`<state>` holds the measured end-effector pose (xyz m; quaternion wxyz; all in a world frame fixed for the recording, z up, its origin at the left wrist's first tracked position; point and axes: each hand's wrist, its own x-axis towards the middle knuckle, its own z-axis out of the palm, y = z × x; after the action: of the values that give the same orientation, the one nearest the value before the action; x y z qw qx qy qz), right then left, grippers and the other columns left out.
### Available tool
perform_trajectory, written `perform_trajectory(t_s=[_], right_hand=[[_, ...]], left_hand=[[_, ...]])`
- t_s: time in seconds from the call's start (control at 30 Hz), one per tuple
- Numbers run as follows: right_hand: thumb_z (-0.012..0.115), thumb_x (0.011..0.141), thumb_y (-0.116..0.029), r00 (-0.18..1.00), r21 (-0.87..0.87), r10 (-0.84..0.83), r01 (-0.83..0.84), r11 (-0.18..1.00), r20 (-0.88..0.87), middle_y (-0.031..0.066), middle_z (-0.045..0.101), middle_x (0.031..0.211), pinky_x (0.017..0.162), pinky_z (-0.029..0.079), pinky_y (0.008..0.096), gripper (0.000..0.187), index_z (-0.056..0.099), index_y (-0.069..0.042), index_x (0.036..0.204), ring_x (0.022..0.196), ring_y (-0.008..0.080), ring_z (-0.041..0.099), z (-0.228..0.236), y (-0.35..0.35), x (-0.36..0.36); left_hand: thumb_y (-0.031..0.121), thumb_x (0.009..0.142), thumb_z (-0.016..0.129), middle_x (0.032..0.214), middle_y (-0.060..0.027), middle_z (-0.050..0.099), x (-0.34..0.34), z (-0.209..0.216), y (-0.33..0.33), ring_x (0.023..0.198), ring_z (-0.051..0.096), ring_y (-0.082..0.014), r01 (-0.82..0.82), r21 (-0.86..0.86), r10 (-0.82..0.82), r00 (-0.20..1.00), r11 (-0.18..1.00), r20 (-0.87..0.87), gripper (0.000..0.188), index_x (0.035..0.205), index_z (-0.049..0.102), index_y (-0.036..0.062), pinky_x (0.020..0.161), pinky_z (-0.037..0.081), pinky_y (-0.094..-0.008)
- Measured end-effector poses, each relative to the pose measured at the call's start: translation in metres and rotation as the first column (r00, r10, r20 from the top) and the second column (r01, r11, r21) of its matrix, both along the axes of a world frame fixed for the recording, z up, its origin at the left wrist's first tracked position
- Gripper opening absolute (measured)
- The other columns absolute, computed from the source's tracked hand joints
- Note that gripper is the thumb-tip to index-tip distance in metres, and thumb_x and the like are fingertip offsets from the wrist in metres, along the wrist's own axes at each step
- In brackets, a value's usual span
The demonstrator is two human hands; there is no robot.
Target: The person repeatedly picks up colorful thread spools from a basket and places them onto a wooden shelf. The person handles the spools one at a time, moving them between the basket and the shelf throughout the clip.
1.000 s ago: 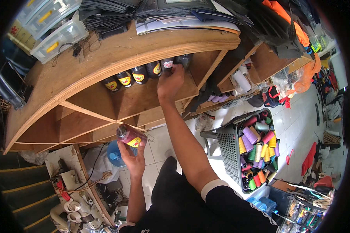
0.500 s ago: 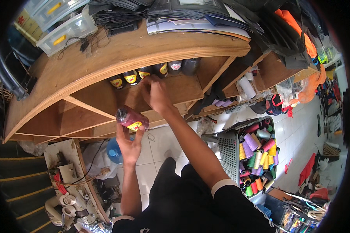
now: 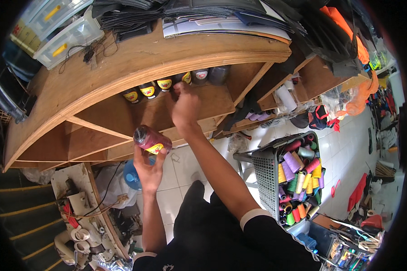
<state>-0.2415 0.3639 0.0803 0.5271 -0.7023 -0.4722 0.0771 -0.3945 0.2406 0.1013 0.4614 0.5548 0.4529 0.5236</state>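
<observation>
Thread spool (image 3: 147,136), maroon, plastic-wrapped, is looking light, firm, slick; best gripped mid-barrel. Left hand (image 3: 149,170) is curling round it; right hand (image 3: 186,108), half-curled, is hovering by dark spools (image 3: 148,90), hold unclear.

pale tiled floor (image 3: 341,156) — patchily bright — beside wooden shelving (image 3: 135,54)

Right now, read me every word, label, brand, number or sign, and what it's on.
Maroon spool in the left hand: yellow label, too small to read.
Dark spools on the shelf: yellow labels, too small.
Spool beside them: pale label, too small.
No text reads clearly.
</observation>
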Motion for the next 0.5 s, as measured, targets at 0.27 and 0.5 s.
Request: perform_trajectory(t_s=[0.27,0.5], right_hand=[[0.075,0.081,-0.014,0.979,0.043,0.118,-0.126,0.991,0.164,0.0137,0.068,0.086,0.069,0.053,0.0391,0.02,0.065,0.0,0.091,0.072,0.0281,0.067,0.005,-0.001,0.035],[0.08,0.082,-0.023,0.663,0.054,0.719,-0.726,0.686,-0.209,0.0129,0.066,0.112,0.086,0.05,0.0345,0.056,0.055,-0.003,0.129,0.101,0.0212,0.064,0.063,-0.085,0.017]], left_hand=[[0.001,0.087,0.072,0.118,-0.0078,0.06,-0.003,-0.008,0.001,0.11,0.057,-0.0164,0.013,0.034,-0.011,0.998,0.999,-0.055,0.047,0.129,0.051,-0.0011,0.1,0.043,-0.0318],[-0.007,0.079,0.073,0.126,-0.0162,0.056,0.007,0.008,0.016,0.118,0.057,-0.0252,-0.023,0.086,0.032,0.994,0.996,-0.102,0.064,0.135,0.042,-0.0009,0.105,0.045,-0.0381]])
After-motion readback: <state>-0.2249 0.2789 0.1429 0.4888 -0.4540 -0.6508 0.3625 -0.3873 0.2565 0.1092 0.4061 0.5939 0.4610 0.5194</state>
